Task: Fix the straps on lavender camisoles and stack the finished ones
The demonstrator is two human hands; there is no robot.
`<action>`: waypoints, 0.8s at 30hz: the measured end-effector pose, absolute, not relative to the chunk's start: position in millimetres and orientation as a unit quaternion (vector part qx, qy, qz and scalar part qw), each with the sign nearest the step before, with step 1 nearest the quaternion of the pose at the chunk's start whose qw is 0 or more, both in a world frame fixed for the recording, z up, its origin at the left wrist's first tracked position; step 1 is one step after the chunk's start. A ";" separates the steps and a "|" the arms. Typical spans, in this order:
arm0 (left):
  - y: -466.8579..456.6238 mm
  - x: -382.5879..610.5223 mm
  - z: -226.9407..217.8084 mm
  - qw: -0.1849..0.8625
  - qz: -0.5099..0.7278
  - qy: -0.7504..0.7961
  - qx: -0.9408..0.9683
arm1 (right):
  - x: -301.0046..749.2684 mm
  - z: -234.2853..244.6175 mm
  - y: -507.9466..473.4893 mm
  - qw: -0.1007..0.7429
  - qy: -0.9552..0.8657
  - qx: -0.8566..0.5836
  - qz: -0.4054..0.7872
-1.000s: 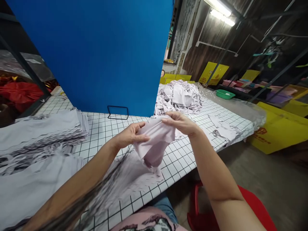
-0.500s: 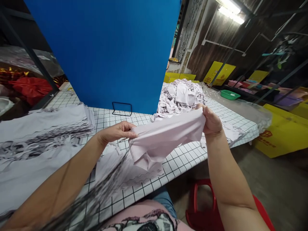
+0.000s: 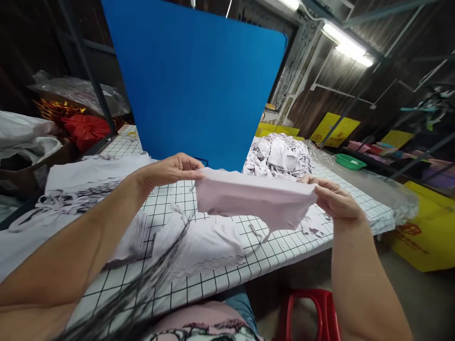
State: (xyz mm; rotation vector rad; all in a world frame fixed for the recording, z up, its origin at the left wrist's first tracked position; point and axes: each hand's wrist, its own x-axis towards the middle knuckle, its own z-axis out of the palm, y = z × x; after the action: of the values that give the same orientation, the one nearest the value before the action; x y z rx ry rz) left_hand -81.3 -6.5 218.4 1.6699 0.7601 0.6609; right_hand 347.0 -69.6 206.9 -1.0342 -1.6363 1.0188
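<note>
Between both hands a pale lilac piece of cloth (image 3: 254,199) is stretched flat above the gridded white table (image 3: 227,277). My left hand (image 3: 170,171) pinches its left edge. My right hand (image 3: 334,201) pinches the right edge, fingers closed on the fabric. Under the cloth, flat cut pieces of the same pale fabric (image 3: 199,246) lie on the table near its front edge.
A tall blue board (image 3: 199,85) stands at the back of the table. A heap of pale fabric scraps (image 3: 280,156) lies at the right rear, stacked fabric (image 3: 81,184) at the left. A green tray (image 3: 350,162), yellow boxes (image 3: 426,237) and a red stool (image 3: 305,312) are to the right.
The bunched cloth has been pulled out flat between my hands and raised. My right hand swung out to the right; the view has tilted upward.
</note>
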 end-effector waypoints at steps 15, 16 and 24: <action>-109.6 -91.1 257.5 0.546 0.408 0.236 0.692 | 301.8 212.1 -140.6 0.593 -0.620 -0.372 0.353; -116.5 -91.6 255.5 0.532 0.399 0.229 0.710 | 298.9 208.9 -144.5 0.613 -0.607 -0.362 0.354; -160.8 -107.0 239.7 0.424 0.262 0.171 0.850 | 289.4 179.3 -185.8 0.631 -0.611 -0.232 0.418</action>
State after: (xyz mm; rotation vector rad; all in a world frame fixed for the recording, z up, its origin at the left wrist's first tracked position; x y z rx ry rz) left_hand -107.0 -160.8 239.7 2.1259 0.4268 0.6550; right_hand 289.4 -185.8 179.3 -0.5321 -1.3994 0.9571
